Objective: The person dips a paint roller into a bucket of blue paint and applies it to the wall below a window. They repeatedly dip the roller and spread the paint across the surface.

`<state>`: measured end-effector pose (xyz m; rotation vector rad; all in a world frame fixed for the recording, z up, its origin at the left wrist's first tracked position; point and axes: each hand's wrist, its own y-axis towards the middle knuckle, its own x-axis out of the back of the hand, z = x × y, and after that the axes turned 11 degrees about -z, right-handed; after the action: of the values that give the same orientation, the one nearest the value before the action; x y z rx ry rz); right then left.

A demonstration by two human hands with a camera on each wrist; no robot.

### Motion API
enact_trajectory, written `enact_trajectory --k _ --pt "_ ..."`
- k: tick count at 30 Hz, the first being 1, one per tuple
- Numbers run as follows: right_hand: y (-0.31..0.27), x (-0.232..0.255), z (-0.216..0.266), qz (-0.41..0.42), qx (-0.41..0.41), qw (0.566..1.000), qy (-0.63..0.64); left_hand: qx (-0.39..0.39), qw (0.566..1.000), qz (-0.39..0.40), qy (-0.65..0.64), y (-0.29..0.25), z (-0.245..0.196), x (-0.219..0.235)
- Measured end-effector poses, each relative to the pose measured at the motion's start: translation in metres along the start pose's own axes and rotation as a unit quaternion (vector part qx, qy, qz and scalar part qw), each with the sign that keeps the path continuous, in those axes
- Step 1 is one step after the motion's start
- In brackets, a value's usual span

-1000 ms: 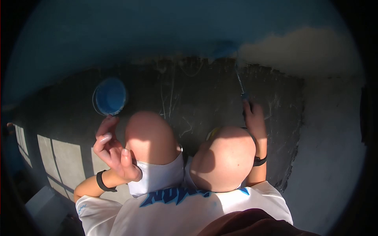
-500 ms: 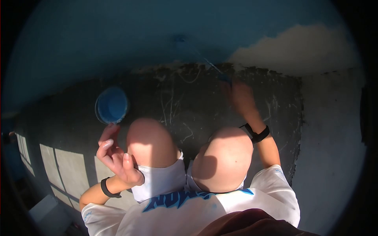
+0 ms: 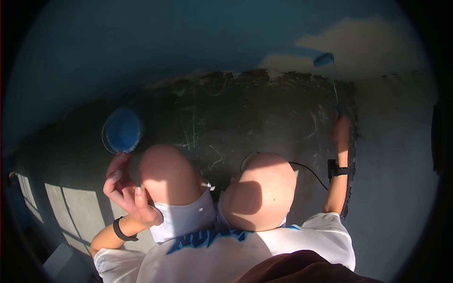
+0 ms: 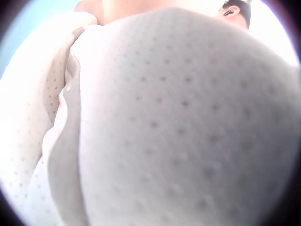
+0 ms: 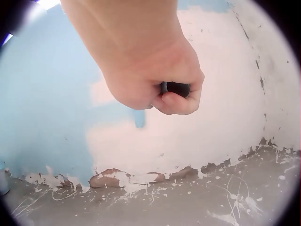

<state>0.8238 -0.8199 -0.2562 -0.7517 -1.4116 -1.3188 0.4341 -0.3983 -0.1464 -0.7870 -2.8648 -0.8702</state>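
My right hand [image 3: 341, 129] grips the handle of a paint roller [image 3: 324, 59]. The roller's blue sleeve is against the wall, at the end of a thin blue streak on a pale patch. From the right wrist view, my fingers wrap round the handle, its dark end [image 5: 178, 90] showing in the fist. Loosely bent, my left hand [image 3: 127, 192] hangs beside the left knee and holds nothing. Its fingertips overlap the near rim of a blue paint bucket [image 3: 123, 131] in the head view. White dotted fabric [image 4: 178, 127] fills most of the left wrist view.
Blue paint covers most of the wall [image 3: 188, 37]; a pale patch [image 3: 368, 45] lies at right. A grey floor [image 3: 264, 108] with white splashes meets it along a ragged edge. Another wall [image 3: 391, 155] rises at right. A dark cable [image 3: 311, 172] runs to the right wrist.
The roller first swung left over the blue wall, then far right onto the pale patch, where a blue streak now shows. My left hand has kept its loose pose by the bucket.
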Motion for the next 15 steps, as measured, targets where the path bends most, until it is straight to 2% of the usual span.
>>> enact_trajectory --k 3,5,6,8,10,11,12,15 --pt "0.001 0.003 0.004 0.023 -0.028 0.999 -0.009 -0.011 0.999 0.003 0.031 0.005 -0.005 0.002" --pt "-0.001 0.004 0.015 -0.06 0.044 0.996 0.052 0.036 0.998 -0.018 0.047 0.01 -0.01 0.007" --pt "-0.001 -0.006 0.012 -0.043 0.055 0.996 0.063 0.058 0.996 -0.043 0.043 0.016 -0.009 -0.001" --pt "-0.008 -0.004 0.016 0.018 0.006 0.999 0.028 0.07 0.991 -0.084 0.07 0.04 -0.004 0.012" --pt "-0.024 -0.007 0.019 0.042 0.008 0.999 0.033 0.048 0.968 -0.1 0.224 0.067 0.003 0.04" --pt "-0.033 -0.02 0.006 0.049 0.035 0.995 0.078 0.042 0.955 -0.131 0.261 0.072 0.02 0.064" --pt "-0.045 -0.03 0.003 0.071 0.018 0.994 0.079 0.038 0.936 -0.166 0.307 0.075 0.036 0.08" --pt "-0.088 -0.04 0.012 0.117 -0.021 0.987 0.108 0.05 0.908 -0.098 0.405 0.069 0.093 0.132"
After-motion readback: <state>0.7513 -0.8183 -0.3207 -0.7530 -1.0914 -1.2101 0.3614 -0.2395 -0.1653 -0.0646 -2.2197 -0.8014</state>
